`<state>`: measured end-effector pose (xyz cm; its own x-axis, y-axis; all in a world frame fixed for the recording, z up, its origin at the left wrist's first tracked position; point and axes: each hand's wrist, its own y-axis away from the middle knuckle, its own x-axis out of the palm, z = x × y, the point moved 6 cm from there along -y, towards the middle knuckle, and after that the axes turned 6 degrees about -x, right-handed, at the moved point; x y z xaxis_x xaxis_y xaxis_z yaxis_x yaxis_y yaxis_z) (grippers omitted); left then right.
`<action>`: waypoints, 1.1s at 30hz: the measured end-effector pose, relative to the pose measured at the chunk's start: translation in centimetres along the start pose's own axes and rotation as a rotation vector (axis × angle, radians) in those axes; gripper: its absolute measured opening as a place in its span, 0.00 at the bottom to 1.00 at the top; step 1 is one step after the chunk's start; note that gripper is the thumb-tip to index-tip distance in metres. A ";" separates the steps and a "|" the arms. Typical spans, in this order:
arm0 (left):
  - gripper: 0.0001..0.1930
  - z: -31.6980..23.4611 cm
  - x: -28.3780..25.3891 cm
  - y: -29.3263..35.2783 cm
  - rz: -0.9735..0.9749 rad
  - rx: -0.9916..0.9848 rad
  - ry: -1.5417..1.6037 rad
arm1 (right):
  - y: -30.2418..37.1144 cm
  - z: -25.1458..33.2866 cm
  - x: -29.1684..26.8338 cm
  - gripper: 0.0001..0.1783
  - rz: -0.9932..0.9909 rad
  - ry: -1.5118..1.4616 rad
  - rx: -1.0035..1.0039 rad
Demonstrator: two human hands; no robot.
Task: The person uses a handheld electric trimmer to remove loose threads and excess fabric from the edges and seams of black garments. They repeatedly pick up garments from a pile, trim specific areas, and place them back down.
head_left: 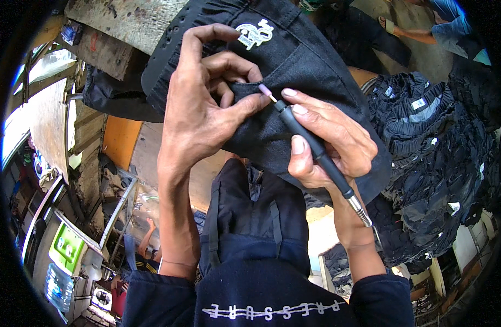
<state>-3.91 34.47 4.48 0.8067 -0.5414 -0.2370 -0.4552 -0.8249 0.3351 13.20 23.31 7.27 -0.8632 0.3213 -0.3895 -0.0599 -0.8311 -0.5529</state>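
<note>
Where the small pink cylindrical grinding tip (267,92) of a slim black pen-shaped rotary tool (314,147) meets the cloth, the tool is pinched by the right hand (329,147), its thumb pressed on the near side of the shaft and its first fingers laid along the far side, so that the grip is closed tightly around the black barrel. The metal end of the tool and its cable are seen running back along the right wrist toward the lower right. The tip is set against the edge of a pocket on a pair of dark denim trousers (305,60), which is held up in front of the person, near the middle top of the view. The same fabric is gripped by the left hand (201,109): its thumb is stretched toward the pink tip, the middle fingers are curled into a fold of the denim, and the forefinger is arched over the cloth beside a white embroidered emblem (254,32). Below the hands, a dark garment with straps (250,212) is draped over the person's lap. To the right, a large heap of dark folded trousers (430,163) is piled. At the upper left, a rough grey concrete slab (111,32) is visible, and at the lower left a green-and-white appliance (65,248) is seen.
</note>
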 end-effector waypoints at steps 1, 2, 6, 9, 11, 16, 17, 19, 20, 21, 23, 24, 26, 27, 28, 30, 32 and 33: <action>0.44 0.0 0.0 0.0 0.001 -0.001 -0.007 | 0.0 0.0 -0.1 0.16 0.001 0.002 0.006; 0.44 0.1 0.0 0.0 0.000 -0.006 -0.012 | 0.0 0.0 -0.1 0.16 -0.001 0.001 0.005; 0.45 0.2 0.0 0.0 0.002 -0.018 0.003 | 0.0 0.0 -0.2 0.16 -0.013 -0.002 0.017; 0.46 0.1 0.0 0.0 -0.003 0.005 0.012 | 0.0 -0.1 -0.3 0.17 -0.026 -0.006 0.024; 0.47 0.2 0.0 0.0 -0.009 0.011 0.015 | 0.1 -0.2 -0.3 0.17 -0.030 -0.006 0.033; 0.48 0.4 0.1 0.0 -0.010 0.018 0.054 | 0.2 -0.2 -0.4 0.16 -0.038 0.004 0.045; 0.48 0.4 0.2 0.0 -0.012 0.029 0.064 | 0.2 -0.3 -0.4 0.16 -0.038 0.003 0.051; 0.48 0.5 0.2 0.0 -0.021 0.028 0.071 | 0.2 -0.3 -0.5 0.16 -0.037 0.002 0.063; 0.48 0.5 0.2 0.0 -0.025 0.028 0.074 | 0.2 -0.2 -0.5 0.16 -0.032 0.004 0.069; 0.48 0.5 0.2 0.0 -0.022 0.031 0.074 | 0.3 -0.2 -0.6 0.16 -0.028 0.006 0.075; 0.48 0.5 0.2 0.0 -0.016 0.038 0.074 | 0.3 -0.3 -0.6 0.16 -0.025 0.006 0.084; 0.48 0.5 0.2 0.0 -0.020 0.043 0.068 | 0.4 -0.3 -0.6 0.16 -0.025 0.003 0.087; 0.48 0.4 0.2 0.0 -0.026 0.053 0.056 | 0.5 -0.4 -0.7 0.16 -0.029 0.003 0.092; 0.48 0.4 0.2 0.0 -0.025 0.053 0.059 | 0.5 -0.4 -0.7 0.16 -0.032 0.004 0.092; 0.48 0.4 0.2 0.1 -0.024 0.053 0.061 | 0.5 -0.4 -0.7 0.15 -0.041 0.003 0.086; 0.48 0.4 0.2 0.1 -0.025 0.042 0.067 | 0.6 -0.5 -0.7 0.15 -0.042 -0.003 0.100; 0.48 0.5 0.2 0.1 -0.030 0.023 0.073 | 0.6 -0.5 -0.7 0.15 -0.039 -0.009 0.118; 0.48 0.5 0.2 0.1 -0.030 0.025 0.075 | 0.6 -0.5 -0.8 0.15 -0.032 -0.011 0.131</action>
<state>-3.98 34.15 3.99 0.8457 -0.5035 -0.1768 -0.4389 -0.8448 0.3060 14.09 22.74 6.87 -0.8650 0.3444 -0.3650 -0.1518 -0.8729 -0.4637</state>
